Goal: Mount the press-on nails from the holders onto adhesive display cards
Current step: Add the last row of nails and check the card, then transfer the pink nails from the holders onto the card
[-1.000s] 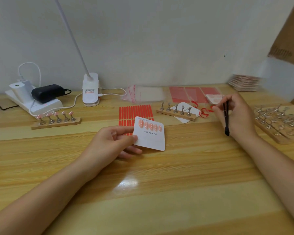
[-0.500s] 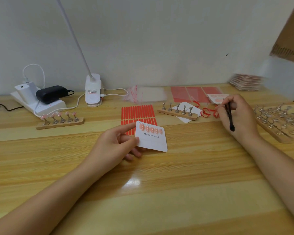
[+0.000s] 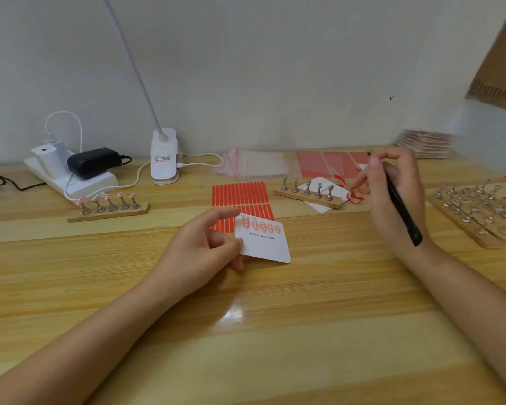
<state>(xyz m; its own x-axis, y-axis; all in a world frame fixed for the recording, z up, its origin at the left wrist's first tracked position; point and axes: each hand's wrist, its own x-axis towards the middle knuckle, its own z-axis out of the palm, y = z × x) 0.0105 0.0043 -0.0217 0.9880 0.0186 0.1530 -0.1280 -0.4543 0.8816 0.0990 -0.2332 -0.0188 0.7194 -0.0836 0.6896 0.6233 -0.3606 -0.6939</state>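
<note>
My left hand (image 3: 199, 252) pinches the display card (image 3: 265, 244) by its left edge, thumb on top, fingers under; the card sits low over the bench (image 3: 304, 331), tilted a bit. Five pink nails (image 3: 260, 225) are already in a row along its top, above the "Handmade Nail" print. Card looks thin, light and fairly stiff, so an edge pinch away from the nail row is the right hold; touching the nails or the adhesive could shift them.

My right hand (image 3: 392, 200) has its grip curled round black tweezers (image 3: 402, 206), with the fingers reaching toward the red ribbon scraps (image 3: 355, 197) beside the empty holder strip (image 3: 307, 194), which lies on another white card.

The loaded holder strip (image 3: 108, 206), five pink nails on metal stands, sits far left near the power strip (image 3: 70, 176). Those nails are tiny, light, glossy, likely slippery and easy to flick off. I'd take each by its side edges with the tweezers, light squeeze, not the painted face.

Red adhesive strips sheet (image 3: 240, 197) lies just behind the held card. More bare stands (image 3: 479, 209) on a board at right.
</note>
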